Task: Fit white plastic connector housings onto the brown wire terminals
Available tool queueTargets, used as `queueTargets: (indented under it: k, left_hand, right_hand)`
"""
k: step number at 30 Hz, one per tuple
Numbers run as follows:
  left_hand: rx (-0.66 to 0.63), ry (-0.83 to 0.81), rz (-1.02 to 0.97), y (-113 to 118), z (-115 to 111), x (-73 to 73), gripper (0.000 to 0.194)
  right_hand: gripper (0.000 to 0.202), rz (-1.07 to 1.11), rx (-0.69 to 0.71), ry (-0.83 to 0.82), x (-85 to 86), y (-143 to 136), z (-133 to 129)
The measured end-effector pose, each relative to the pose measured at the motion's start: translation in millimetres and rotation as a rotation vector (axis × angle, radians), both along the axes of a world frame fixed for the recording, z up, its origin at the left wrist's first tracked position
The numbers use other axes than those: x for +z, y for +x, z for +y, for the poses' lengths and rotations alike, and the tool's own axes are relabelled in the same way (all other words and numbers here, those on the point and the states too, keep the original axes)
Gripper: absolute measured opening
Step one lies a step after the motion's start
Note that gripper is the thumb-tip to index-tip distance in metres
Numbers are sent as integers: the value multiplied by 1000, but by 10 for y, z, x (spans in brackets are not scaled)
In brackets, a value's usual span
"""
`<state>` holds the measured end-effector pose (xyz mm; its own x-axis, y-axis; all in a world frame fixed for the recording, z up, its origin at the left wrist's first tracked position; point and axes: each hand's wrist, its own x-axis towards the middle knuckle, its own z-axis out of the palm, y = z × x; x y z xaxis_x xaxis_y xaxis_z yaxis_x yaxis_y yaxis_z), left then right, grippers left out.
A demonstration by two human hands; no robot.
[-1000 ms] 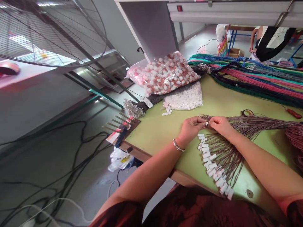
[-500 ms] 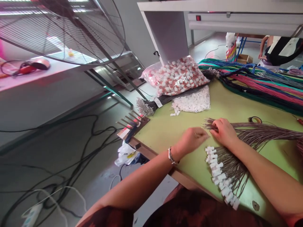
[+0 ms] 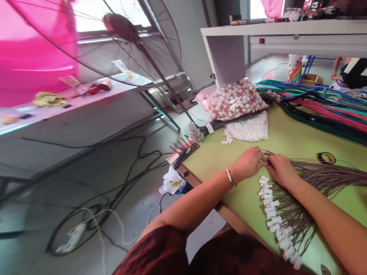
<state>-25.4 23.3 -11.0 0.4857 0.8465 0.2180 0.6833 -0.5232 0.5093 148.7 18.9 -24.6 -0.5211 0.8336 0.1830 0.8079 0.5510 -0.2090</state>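
On the green tabletop [image 3: 212, 156], my left hand [image 3: 250, 163] has its fingers pinched at the tips of a bundle of thin brown wires [image 3: 329, 175]. Close against it, my right hand [image 3: 282, 170] is closed around the ends of the same wires. The fingertips of both hands nearly meet, and what lies between them is too small to make out. Below them runs a slanting row of white connectors [image 3: 276, 219] fitted on brown wires, partly under my right forearm. A roll of black tape [image 3: 326, 157] lies beyond the wires.
Behind are a bag of red and white connectors [image 3: 237, 101], a bag of small white parts [image 3: 249, 128] and coloured wire bundles [image 3: 321, 103]. A pronged rack [image 3: 183, 147] sits at the table's left corner. A large fan [image 3: 123, 28] stands left. Part of a person shows far right.
My left hand has moved to the right and come up against the right hand at the wire ends. The whole view has shifted, showing more of the left side and window.
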Motion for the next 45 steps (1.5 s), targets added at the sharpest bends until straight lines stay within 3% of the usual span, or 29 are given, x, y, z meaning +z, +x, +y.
queueTargets:
  k: [3,7,8,10,13,17,20,23,25,27,29,32,36,45]
  left_hand:
    - [115,25,-122,-208,33,58,16]
    - [634,123,-127,-808,164,66,14]
    - [709,115,-85,-956,208,48,15]
    - [712,58,-20,-1174,288,-15,19]
    - [503,59,83,-1273,351,-138,24]
    - [462,101,141,-1226,315,-209,30]
    - [586,60,-10,-1200,253,-128,30]
    - [645,-205,-432,-1042,180,48,32]
    - [553,-411,-683,-810,127,172,35]
    - [449,-614,-778,-516,85,255,31]
    - [379,-777,-873,-236,67,268,27]
    - [338,-876,-1065,27,61,180,19]
    - [281,-970,-1170,77,26,57,16]
    - [273,-953,-1177,-12,-9,40,25]
  right_hand:
    - [17,174,75,-19,-51,40,60]
    - [20,539,-6,-82,-65,98,65]
    - [22,595,-50,-101,-62,103,54]
    - [25,652,-126,-123,-54,99,29]
    - [27,645,-169,-130,-49,77,6]
    - [24,664,-208,-192,-56,55,27]
    - [15,732,-276,-243,-43,43,59]
    - [14,860,-311,-352,10,30,70]
    - [15,957,-329,-421,57,24,60]
    - [16,1005,-338,-458,97,24,44]
    - [17,1018,-337,-458,122,30,32]
    - [19,1020,-339,-448,129,42,30]
    - [17,957,-320,-392,103,42,41]
    - [17,809,-338,-289,75,37,35]
